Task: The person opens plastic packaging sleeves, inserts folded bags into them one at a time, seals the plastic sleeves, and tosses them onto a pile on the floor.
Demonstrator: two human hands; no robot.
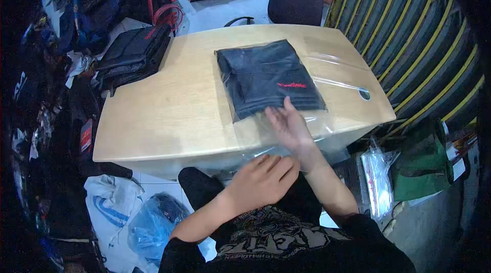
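A folded black garment with red lettering [268,76] lies on the wooden table [163,104] inside a clear plastic bag [317,122]. The bag's loose end hangs over the near table edge. My right hand [289,124] is at the near edge of the garment, palm turned up and fingers apart, against the bag. Nearer my body, my left hand [266,178] has its fingers curled at the hanging end of the bag; what its fingertips hold is hidden.
Folded dark garments [133,53] are stacked at the table's left corner. Behind the table stands a dark chair [295,1]. Shiny plastic packs [377,183] and green cloth [422,163] are at the right. A blue plastic bag [156,227] sits on the floor.
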